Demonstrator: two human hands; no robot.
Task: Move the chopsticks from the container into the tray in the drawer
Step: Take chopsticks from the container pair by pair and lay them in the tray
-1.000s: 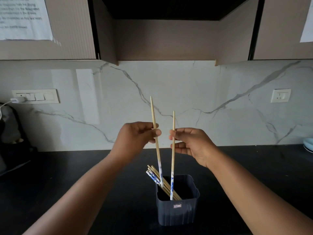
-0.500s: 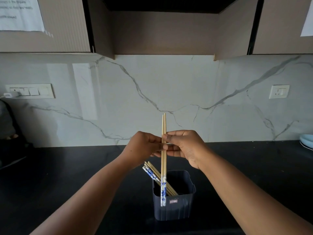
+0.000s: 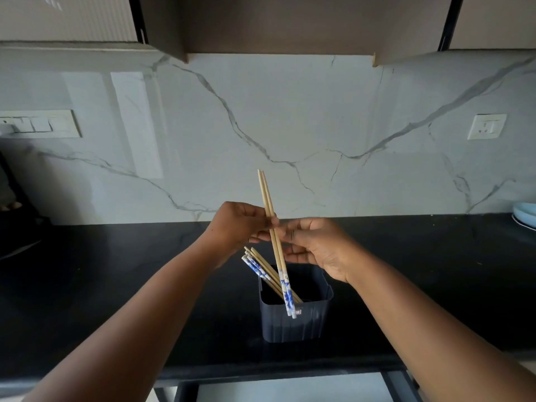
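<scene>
I am pinching a pair of chopsticks (image 3: 271, 227) in my left hand (image 3: 236, 224), tilted above the container (image 3: 295, 317); my right hand (image 3: 314, 245) is touching them, fingers loosely curled. The container's small label is unreadable. More chopsticks (image 3: 261, 269) are leaning inside. Black bench (image 3: 116, 285) is lying open around it.

Two blue-tipped chopsticks (image 3: 274, 242) held together above the dark container (image 3: 295, 317).

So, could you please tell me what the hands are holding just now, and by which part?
A pair of chopsticks, pinched side by side around mid-length by the left hand and right hand; the blue-patterned ends point down over the container.
</scene>
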